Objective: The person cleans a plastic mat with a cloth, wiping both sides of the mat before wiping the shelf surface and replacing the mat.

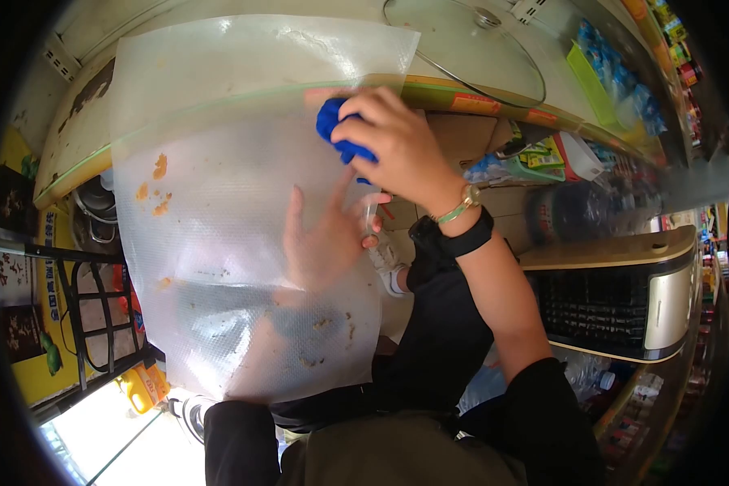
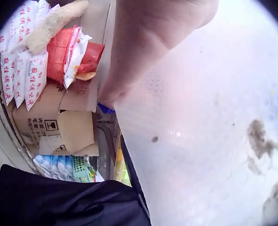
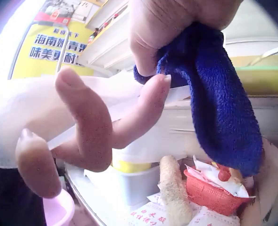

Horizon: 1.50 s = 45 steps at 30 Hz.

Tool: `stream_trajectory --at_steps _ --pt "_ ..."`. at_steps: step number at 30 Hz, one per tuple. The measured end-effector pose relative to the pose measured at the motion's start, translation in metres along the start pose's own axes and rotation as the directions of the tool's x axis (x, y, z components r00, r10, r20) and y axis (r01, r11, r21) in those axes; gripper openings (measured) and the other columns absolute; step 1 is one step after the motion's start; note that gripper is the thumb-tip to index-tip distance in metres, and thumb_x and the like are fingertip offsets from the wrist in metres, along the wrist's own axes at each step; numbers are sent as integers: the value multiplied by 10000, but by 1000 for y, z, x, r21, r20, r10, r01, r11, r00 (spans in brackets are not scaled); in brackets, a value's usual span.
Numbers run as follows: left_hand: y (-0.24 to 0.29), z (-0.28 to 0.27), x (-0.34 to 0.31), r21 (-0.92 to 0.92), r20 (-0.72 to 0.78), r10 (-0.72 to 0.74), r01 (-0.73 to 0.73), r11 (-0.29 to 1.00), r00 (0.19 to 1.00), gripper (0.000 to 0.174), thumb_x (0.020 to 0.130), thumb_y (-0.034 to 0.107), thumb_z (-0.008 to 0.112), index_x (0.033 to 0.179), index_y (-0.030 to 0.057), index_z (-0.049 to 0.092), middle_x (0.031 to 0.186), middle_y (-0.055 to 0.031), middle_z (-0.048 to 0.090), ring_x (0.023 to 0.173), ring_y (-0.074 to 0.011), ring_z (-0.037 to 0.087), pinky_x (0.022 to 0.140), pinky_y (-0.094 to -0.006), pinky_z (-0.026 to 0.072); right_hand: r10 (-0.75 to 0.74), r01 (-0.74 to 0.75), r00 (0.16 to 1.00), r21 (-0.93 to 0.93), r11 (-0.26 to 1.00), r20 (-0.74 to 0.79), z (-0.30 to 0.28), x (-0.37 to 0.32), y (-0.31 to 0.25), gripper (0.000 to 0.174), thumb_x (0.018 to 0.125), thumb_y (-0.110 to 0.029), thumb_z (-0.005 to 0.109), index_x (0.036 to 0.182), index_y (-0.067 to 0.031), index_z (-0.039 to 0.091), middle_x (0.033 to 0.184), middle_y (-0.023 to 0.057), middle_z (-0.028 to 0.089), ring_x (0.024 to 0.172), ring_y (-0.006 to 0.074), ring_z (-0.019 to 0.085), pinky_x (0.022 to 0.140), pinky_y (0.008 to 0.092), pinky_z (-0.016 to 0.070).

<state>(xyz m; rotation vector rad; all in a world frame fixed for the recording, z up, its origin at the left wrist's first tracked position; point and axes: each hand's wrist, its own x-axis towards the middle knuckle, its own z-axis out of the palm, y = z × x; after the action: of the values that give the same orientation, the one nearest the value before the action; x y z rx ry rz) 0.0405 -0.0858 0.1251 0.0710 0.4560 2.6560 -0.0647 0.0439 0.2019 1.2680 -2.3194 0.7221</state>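
A large translucent plastic sheet (image 1: 235,162), textured and marked with brown stains, hangs in front of the person. My left hand (image 1: 328,235) shows through it from behind, fingers spread, palm supporting the sheet. Several of its fingertips come out past the right edge. In the right wrist view these fingers (image 3: 94,127) are loosely bent, one close beside the cloth. My right hand (image 1: 397,150) grips a bunched blue cloth (image 1: 330,120) at the sheet's upper right edge. Part of the cloth (image 3: 228,103) hangs below the fist in the right wrist view.
Behind the sheet runs a shelf edge (image 1: 454,99), with a glass lid (image 1: 486,18) above it. A slatted black appliance (image 1: 599,312) stands at the right, a black rack (image 1: 77,279) at the left. A loofah (image 3: 172,188) lies beside a red basket (image 3: 214,195).
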Motion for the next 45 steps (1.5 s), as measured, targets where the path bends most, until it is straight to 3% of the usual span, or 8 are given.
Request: stream_trajectory --at_steps 2,15,22,25,31,33,39,45 --pt "1 -1 -1 7 -10 4 -4 1000 1000 874 852 762 238 1521 207 150 1259 -161 488 872 -197 441 762 -306 329 -23 24 998 -20 1000 51 5 -1 -3 243 637 -35 701 864 -107 650 990 9 573 993 256 541 787 363 494" --pt "0 5 -3 22 11 -16 16 1000 1000 869 853 758 260 1521 211 154 1245 -163 502 849 -206 441 759 -296 330 76 -148 928 -173 974 -365 -23 3 45 268 640 -30 695 884 -130 648 996 31 575 947 281 531 784 377 490" --pt "0 3 -3 28 83 -9 7 1000 996 879 874 735 254 1521 151 140 1340 -172 454 1038 -249 511 795 -307 373 45 -55 995 -126 991 -85 -8 4 14 274 629 -30 710 877 -131 649 1003 32 569 966 271 533 815 372 495" --pt "-3 6 -1 -16 -32 85 -86 996 996 833 897 684 298 1510 132 179 1412 -145 403 1217 -292 460 950 -373 395 39 -71 981 -165 984 -189 -14 6 28 305 619 -15 721 893 -125 649 1014 27 565 970 272 533 817 376 499" --pt "28 -29 0 428 -229 434 -310 849 872 792 913 636 325 1497 112 215 1484 -129 327 1352 -327 334 1113 -472 273 172 -191 882 -1 982 -438 -21 7 29 516 614 3 736 1101 -79 587 1041 94 564 1000 331 534 850 408 483" --pt "43 -35 -2 -387 57 388 -338 858 920 757 920 618 318 1496 137 226 1529 -148 249 1408 -380 213 1143 -569 149 159 -193 900 -45 980 -406 -21 1 34 544 613 -1 740 1125 -71 571 1051 100 570 1002 335 536 852 415 480" --pt "41 -3 -4 -280 87 309 -274 920 947 755 903 630 366 1502 198 210 1559 -159 150 1410 -473 105 1102 -678 69 115 -175 955 -207 962 -272 -19 -4 11 563 618 -29 760 1142 -82 559 1060 102 583 962 318 551 823 409 485" --pt "40 5 0 -225 67 300 -279 934 951 775 883 708 278 1506 256 193 1557 -154 164 1409 -461 125 1095 -676 94 222 -248 967 -276 929 -123 3 -3 -8 520 670 -116 748 1155 -133 560 971 78 564 878 287 586 731 412 490"
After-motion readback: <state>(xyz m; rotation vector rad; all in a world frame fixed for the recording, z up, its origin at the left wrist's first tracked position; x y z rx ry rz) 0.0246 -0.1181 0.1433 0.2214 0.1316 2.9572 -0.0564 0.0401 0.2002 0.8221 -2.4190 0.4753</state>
